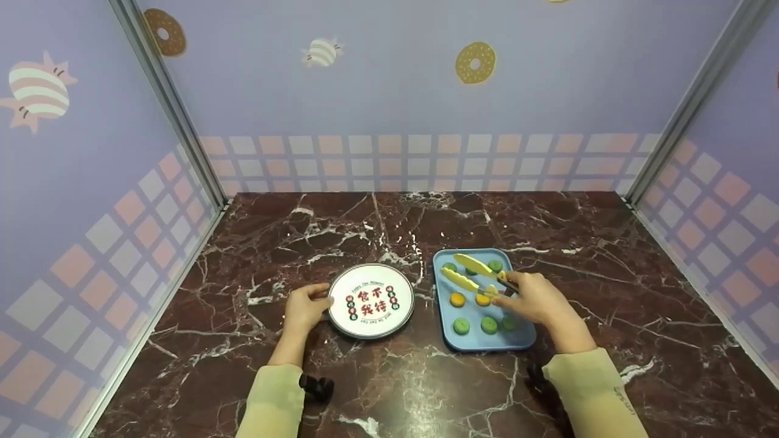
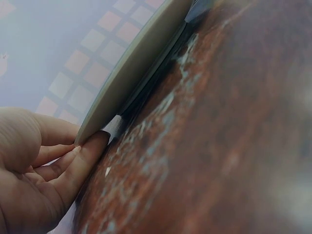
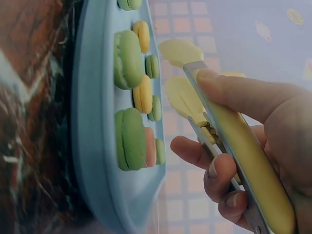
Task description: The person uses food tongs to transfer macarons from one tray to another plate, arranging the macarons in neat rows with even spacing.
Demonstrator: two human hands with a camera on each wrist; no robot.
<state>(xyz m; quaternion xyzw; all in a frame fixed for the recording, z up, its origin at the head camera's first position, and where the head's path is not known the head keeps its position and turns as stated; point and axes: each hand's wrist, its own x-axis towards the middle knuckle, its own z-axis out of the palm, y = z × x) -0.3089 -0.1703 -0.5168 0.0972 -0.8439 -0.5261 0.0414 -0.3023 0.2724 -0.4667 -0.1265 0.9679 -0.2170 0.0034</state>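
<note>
A round white plate (image 1: 365, 272) with a dark rim and red lettering lies left of a blue tray (image 1: 468, 342). My left hand (image 1: 304, 307) pinches the plate's left edge, thumb above and fingers beneath, as the left wrist view shows. In my right hand (image 1: 535, 298) are yellow-tipped tongs (image 1: 459, 278), held by the handles over the tray. Their tips are spread, and I see nothing between them. Rows of macarons sit in the tray: several green macarons (image 1: 489, 325), yellow macarons (image 1: 457, 298) and a pinkish one (image 3: 150, 146). The tongs hide part of the far rows.
Plate and tray stand on a dark red marbled tabletop (image 1: 274, 237). Patterned lilac panels (image 1: 395, 103) close off the back and both sides, with metal posts (image 1: 688, 97) at the corners.
</note>
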